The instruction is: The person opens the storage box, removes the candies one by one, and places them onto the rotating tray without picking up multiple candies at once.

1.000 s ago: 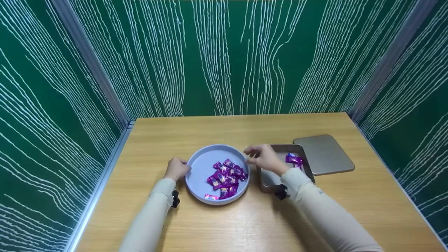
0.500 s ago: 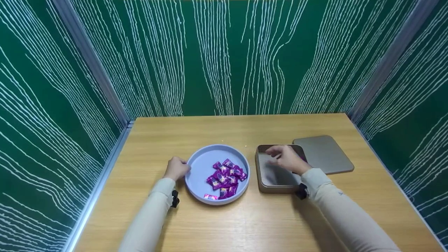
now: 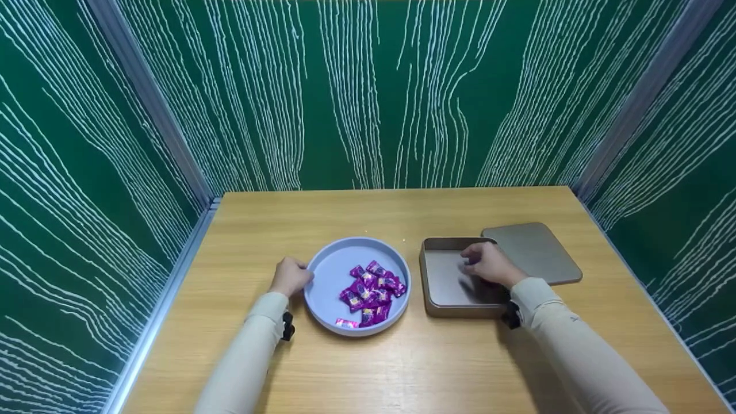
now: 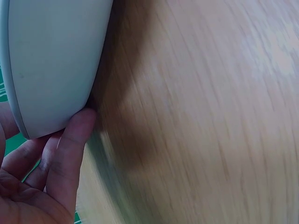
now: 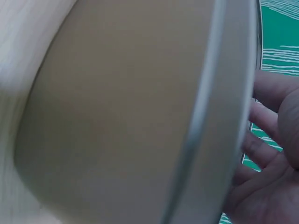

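My left hand (image 3: 291, 277) grips the left edge of a round pale-blue tray (image 3: 329, 280). The left wrist view shows its fingers (image 4: 70, 154) under the tray's side, with the thumb toward the rim. Several purple-wrapped candies (image 3: 374, 290) lie piled in the tray's right part. To the right stands a rectangular metal tin (image 3: 444, 276) without its lid. Over the tin's right part is my right hand (image 3: 491, 265), fingers loosely bent and nothing visible between them. The tin's wall (image 5: 212, 116) partly hides the fingertips in the right wrist view. What lies under this hand is hidden.
The flat metal lid (image 3: 537, 253) lies behind and to the right of the tin, next to it. Both containers rest on a wooden table (image 3: 379, 374). Green panels with white lines (image 3: 345, 92) enclose the table's back and sides.
My right hand has moved right from the tray's right rim to the tin's right part. The purple candies seen earlier in the tin are now covered. My left hand and the tray have stayed still.
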Available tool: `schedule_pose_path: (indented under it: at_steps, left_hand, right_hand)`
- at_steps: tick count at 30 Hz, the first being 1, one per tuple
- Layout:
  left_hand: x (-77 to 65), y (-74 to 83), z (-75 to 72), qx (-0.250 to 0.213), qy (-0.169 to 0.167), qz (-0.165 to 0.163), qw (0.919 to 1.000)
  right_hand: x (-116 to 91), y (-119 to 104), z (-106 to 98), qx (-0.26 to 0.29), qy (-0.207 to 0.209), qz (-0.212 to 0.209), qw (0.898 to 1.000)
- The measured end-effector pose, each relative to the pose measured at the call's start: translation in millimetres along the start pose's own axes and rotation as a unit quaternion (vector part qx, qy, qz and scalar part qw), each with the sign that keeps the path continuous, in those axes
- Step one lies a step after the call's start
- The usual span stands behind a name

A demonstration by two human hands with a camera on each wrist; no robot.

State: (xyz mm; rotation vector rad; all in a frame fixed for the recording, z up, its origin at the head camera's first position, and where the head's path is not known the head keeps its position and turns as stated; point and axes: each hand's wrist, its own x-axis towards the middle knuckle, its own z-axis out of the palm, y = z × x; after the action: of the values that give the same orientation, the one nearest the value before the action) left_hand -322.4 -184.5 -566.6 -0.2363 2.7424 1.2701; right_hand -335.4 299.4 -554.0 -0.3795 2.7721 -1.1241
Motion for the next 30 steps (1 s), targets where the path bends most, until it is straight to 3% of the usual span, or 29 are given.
schedule_pose_path:
  at_steps: [14, 30]
  left_hand:
    - [1.8, -1.1, 1.6, -0.017, -0.007, -0.015, 0.9997]
    - [-0.3, 0.8, 0.3, -0.021, 0.0, -0.012, 0.9997]
  right_hand:
    - [0.0, 1.4, 1.6, 0.005, -0.006, 0.028, 1.0]
    - [4.9, 11.1, 11.0, 0.023, -0.049, -0.001, 0.999]
